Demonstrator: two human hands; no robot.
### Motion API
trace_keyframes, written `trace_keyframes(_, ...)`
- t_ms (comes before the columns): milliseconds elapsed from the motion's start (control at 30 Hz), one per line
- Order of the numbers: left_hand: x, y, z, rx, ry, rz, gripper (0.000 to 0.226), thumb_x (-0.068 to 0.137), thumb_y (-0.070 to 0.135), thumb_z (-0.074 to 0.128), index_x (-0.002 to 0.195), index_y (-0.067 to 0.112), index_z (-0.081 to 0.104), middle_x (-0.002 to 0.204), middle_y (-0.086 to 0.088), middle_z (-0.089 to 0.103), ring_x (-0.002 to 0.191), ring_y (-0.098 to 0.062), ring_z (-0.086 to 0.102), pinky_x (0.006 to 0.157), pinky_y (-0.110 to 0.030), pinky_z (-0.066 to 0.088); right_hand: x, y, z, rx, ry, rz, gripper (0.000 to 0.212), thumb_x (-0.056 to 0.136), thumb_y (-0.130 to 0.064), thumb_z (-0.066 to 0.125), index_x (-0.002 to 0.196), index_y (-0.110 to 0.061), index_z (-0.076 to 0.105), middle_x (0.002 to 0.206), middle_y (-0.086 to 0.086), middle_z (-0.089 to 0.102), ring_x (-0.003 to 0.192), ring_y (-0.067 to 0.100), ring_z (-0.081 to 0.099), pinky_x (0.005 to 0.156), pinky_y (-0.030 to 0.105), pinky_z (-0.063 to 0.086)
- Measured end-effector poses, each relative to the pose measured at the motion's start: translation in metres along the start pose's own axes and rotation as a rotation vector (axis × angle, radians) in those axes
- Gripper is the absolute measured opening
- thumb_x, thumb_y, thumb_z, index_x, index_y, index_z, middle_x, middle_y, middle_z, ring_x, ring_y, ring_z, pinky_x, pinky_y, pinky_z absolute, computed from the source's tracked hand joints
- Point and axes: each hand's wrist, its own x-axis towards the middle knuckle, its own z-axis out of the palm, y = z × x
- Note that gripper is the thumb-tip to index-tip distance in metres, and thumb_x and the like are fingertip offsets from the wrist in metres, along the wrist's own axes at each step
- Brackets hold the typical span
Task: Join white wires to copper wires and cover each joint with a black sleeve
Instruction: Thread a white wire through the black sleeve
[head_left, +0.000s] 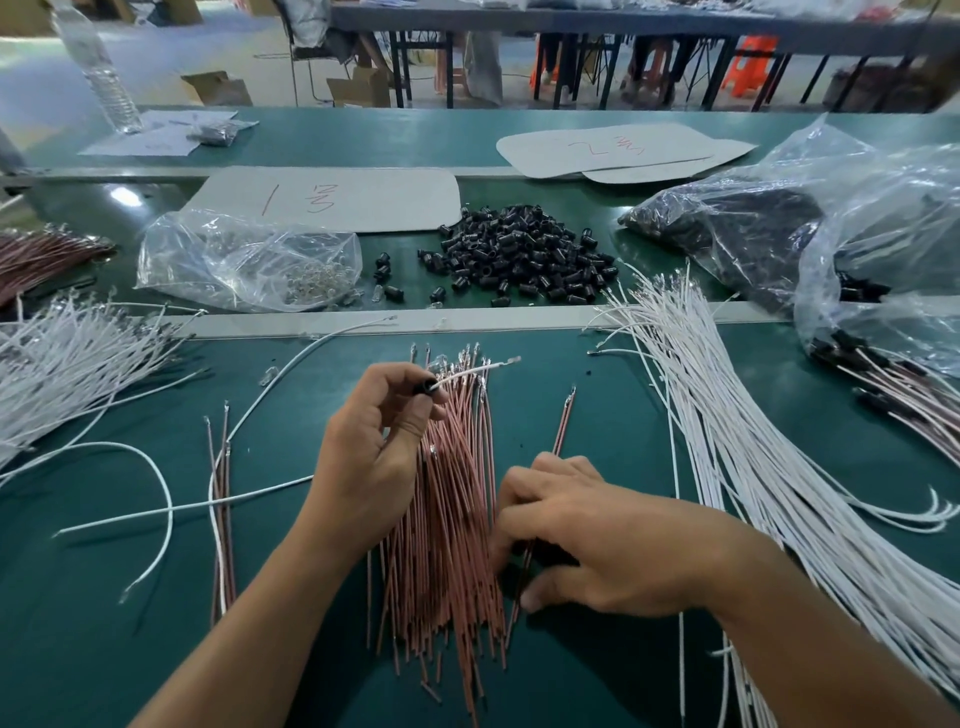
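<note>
1. At the bench's left edge I see a fanned heap of thin white insulated wires (67, 364), well away from both hands.
2. Beyond the pale strip that crosses the bench, a crumpled clear plastic bag (249, 260) holds small glassy parts. I cannot tell what they are. Just to its right, a loose pile of short black plastic sleeves (519, 254) sits on the bench itself.
3. I have the left hand (374, 452) raised over mid-bench, with thumb and forefinger pinching one black tubular sleeve (431, 387). A single white wire (475, 369) comes out of it, pointing right and away, and its metal tip is free.
4. Beneath that hand lies a thick bundle of pinkish copper-coloured wires (447, 519), its long axis running from the near edge to the far edge.
5. The next move turns on one separate copper-coloured wire (563, 421), which lies just right of the bundle and roughly parallel to it. Its terminal points away and sits near the white wire's tip, on the near side of it and to the right. The right hand (597, 535) is the nearer one. Its fingers are curled down over the wire's near half with the thumb tucked under, and it seems to be pinching the wire. I judge the next step is to lift that terminal to meet the white tip.
6. A long sheaf of white wires (753, 467) runs toward the near right corner.
7. At the right edge, a clear bag of black sleeves (727, 218) lies behind a second clear bag (883, 312), which holds what look like finished sleeved wires.
</note>
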Motion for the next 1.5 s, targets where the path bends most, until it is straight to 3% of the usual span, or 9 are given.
trace_keyframes(167, -0.001, -0.001, 0.001, 0.005, 0.007, 0.010, 0.015, 0.095, 0.016, 0.054, 0.104, 0.027, 0.059, 0.095, -0.004, 0.069, 0.089, -0.027, 0.067, 0.085, -0.050, 0.054, 0.003, -0.008, 0.008, -0.106, 0.014, -0.087, 0.007, 0.097, -0.028, 0.063, 0.100, -0.032, 0.069, 0.105, -0.018, 0.036, 0.103, 0.007, 0.028, 0.099, 0.029, 0.025)
trace_keyframes(367, 0.001, 0.000, -0.002, 0.038, 0.016, -0.005, 0.028, 0.092, -0.001, 0.067, 0.101, 0.025, 0.062, 0.092, 0.005, 0.069, 0.088, -0.019, 0.066, 0.081, -0.035, 0.056, 0.002, -0.005, 0.004, -0.020, 0.059, -0.087, 0.014, 0.103, -0.023, 0.054, 0.094, -0.033, 0.052, 0.099, -0.018, 0.037, 0.100, 0.010, 0.033, 0.097, 0.025, 0.026)
trace_keyframes(567, 0.000, 0.002, 0.000, 0.118, -0.066, 0.053, 0.029, 0.084, -0.005, 0.074, 0.095, 0.019, 0.063, 0.088, 0.009, 0.067, 0.083, -0.018, 0.064, 0.077, -0.041, 0.054, -0.009, -0.005, -0.014, 0.530, 0.796, -0.321, 0.019, 0.097, -0.007, 0.061, 0.111, -0.018, 0.066, 0.089, -0.009, 0.070, 0.078, 0.006, 0.066, 0.072, 0.018, 0.052)
trace_keyframes(700, 0.000, 0.003, 0.000, 0.219, -0.157, 0.106, 0.024, 0.083, -0.002, 0.075, 0.096, 0.016, 0.064, 0.092, 0.008, 0.066, 0.086, -0.014, 0.062, 0.078, -0.037, 0.052, -0.021, -0.001, -0.028, 0.549, 1.240, -0.424, 0.015, 0.103, -0.014, 0.057, 0.106, -0.026, 0.064, 0.093, 0.001, 0.070, 0.072, 0.023, 0.063, 0.064, 0.027, 0.048)
trace_keyframes(767, -0.001, 0.003, 0.001, 0.272, -0.187, 0.150, 0.024, 0.084, -0.001, 0.075, 0.098, 0.016, 0.065, 0.095, 0.009, 0.066, 0.089, -0.011, 0.062, 0.079, -0.030, 0.052, -0.019, 0.004, -0.032, 0.386, 1.328, -0.382, 0.016, 0.104, -0.011, 0.054, 0.107, -0.025, 0.062, 0.096, 0.007, 0.067, 0.076, 0.026, 0.062, 0.067, 0.028, 0.047)
trace_keyframes(867, -0.003, 0.001, 0.002, 0.326, -0.190, 0.190, 0.025, 0.083, -0.001, 0.076, 0.097, 0.018, 0.067, 0.096, 0.012, 0.065, 0.087, -0.007, 0.060, 0.076, -0.018, 0.048, 0.001, 0.012, -0.020, 0.026, 1.171, -0.197, 0.013, 0.100, -0.005, 0.061, 0.106, -0.008, 0.072, 0.092, 0.006, 0.061, 0.079, 0.019, 0.058, 0.070, 0.025, 0.047)
trace_keyframes(1000, -0.004, 0.001, 0.006, 0.325, -0.190, 0.224, 0.024, 0.083, 0.001, 0.076, 0.098, 0.018, 0.069, 0.093, 0.009, 0.066, 0.082, -0.003, 0.059, 0.074, -0.020, 0.048, 0.018, 0.019, 0.004, -0.064, 0.892, -0.032, 0.017, 0.095, -0.004, 0.067, 0.109, -0.005, 0.077, 0.092, 0.005, 0.063, 0.083, 0.021, 0.057, 0.072, 0.033, 0.051)
trace_keyframes(1233, -0.004, 0.000, 0.007, 0.262, -0.166, 0.112, 0.020, 0.087, 0.002, 0.074, 0.102, 0.015, 0.071, 0.093, 0.006, 0.071, 0.086, -0.013, 0.066, 0.079, -0.034, 0.054, 0.018, 0.023, 0.004, -0.019, 0.936, 0.009, 0.011, 0.094, -0.006, 0.069, 0.101, -0.008, 0.077, 0.088, 0.001, 0.063, 0.083, 0.018, 0.059, 0.076, 0.033, 0.051)
trace_keyframes(1500, -0.005, -0.001, 0.007, 0.225, -0.166, 0.075, 0.018, 0.089, 0.005, 0.072, 0.104, 0.016, 0.070, 0.094, 0.006, 0.072, 0.089, -0.015, 0.069, 0.081, -0.036, 0.056, 0.018, 0.024, 0.005, -0.011, 0.931, 0.027, 0.011, 0.093, -0.004, 0.070, 0.099, -0.008, 0.077, 0.087, 0.000, 0.063, 0.079, 0.016, 0.058, 0.073, 0.032, 0.051)
